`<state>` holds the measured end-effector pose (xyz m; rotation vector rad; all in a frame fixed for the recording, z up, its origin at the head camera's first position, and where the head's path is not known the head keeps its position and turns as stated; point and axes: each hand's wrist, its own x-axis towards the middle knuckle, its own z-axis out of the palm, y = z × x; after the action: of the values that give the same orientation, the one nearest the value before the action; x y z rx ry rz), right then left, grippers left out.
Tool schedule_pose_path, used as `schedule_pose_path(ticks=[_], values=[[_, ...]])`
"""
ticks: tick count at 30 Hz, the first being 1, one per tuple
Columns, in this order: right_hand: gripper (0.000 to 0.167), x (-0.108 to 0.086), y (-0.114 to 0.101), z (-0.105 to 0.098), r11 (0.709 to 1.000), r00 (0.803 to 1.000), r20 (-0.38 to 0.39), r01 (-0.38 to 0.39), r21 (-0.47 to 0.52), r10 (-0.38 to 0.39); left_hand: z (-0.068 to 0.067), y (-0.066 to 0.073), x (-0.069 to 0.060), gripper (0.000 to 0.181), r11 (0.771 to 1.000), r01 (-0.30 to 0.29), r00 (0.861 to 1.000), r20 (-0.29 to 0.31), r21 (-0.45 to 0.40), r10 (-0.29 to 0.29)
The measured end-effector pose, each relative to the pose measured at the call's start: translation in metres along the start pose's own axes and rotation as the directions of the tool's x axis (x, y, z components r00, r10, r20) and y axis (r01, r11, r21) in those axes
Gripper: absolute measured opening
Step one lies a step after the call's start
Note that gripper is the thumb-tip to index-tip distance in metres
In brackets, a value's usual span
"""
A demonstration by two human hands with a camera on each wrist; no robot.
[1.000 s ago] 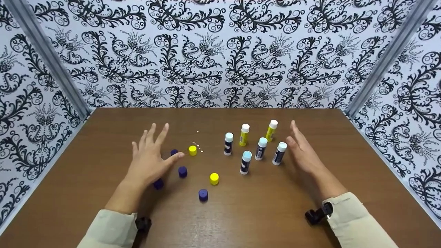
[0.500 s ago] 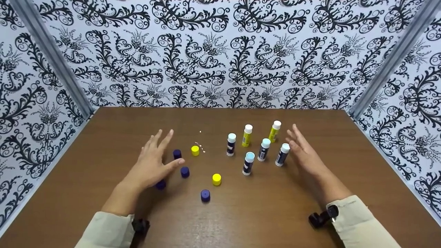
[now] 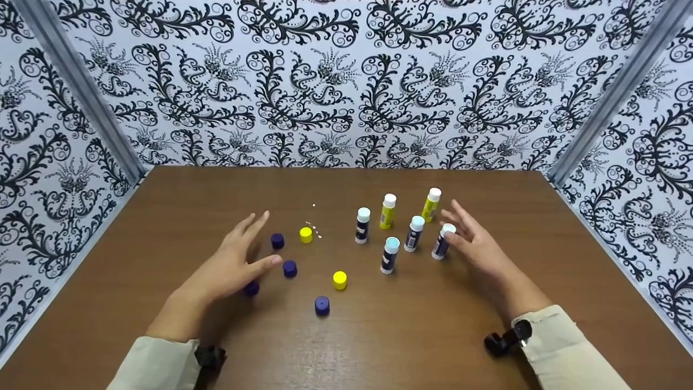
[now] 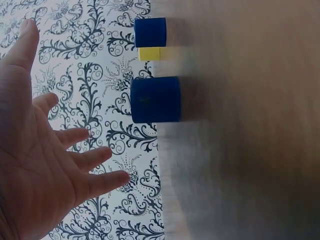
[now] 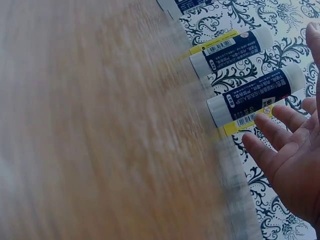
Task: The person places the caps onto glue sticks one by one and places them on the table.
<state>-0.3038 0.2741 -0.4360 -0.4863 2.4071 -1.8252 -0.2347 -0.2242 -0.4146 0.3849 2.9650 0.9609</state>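
Note:
My left hand (image 3: 224,268) hovers with spread fingers over the left side of the table, beside several navy caps, one of them (image 3: 289,268) close to the thumb. Another cap (image 3: 250,288) is partly hidden under the hand. In the left wrist view the palm (image 4: 40,165) holds nothing. My right hand (image 3: 479,249) is held by the rightmost navy glue stick (image 3: 441,246), its thumb overlapping the white top in the head view; contact cannot be told. The right wrist view shows relaxed fingers beside this upright, uncapped navy glue stick (image 5: 257,95).
More uncapped glue sticks stand upright: navy ones (image 3: 390,255) and two yellow ones (image 3: 387,212). Two yellow caps (image 3: 339,280) and another navy cap (image 3: 322,306) lie left of them. White crumbs (image 3: 314,228) dot the brown table (image 3: 400,336). Patterned walls (image 3: 346,97) enclose it.
My left hand has drawn back slightly toward me and to the left, showing more of a navy cap. The right hand has shifted left, its thumb now over the rightmost glue stick's top.

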Motion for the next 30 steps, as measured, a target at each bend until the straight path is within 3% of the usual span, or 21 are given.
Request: schedule_pose_path(ticks=[11,18,23,30], values=[[0.074,0.001,0.004,-0.001,0.999,0.999,-0.010,-0.051,-0.008,0.050,-0.006,-0.009,-0.007,0.090,0.999,0.006,0.995,0.100,-0.044,-0.002],[0.078,-0.001,0.006,0.000,0.998,0.999,0.010,-0.050,0.026,0.050,-0.006,-0.013,-0.012,0.089,0.993,0.071,0.978,0.200,-0.092,-0.051],[0.078,-0.001,0.007,0.001,0.998,0.999,0.022,-0.044,0.048,0.043,-0.010,-0.016,-0.013,0.090,0.989,0.074,0.975,0.217,-0.130,-0.045],[0.078,0.000,0.012,-0.002,0.997,0.999,0.034,-0.043,0.062,0.041,-0.017,-0.017,-0.015,0.092,0.990,0.097,0.966,0.248,-0.102,-0.069]])
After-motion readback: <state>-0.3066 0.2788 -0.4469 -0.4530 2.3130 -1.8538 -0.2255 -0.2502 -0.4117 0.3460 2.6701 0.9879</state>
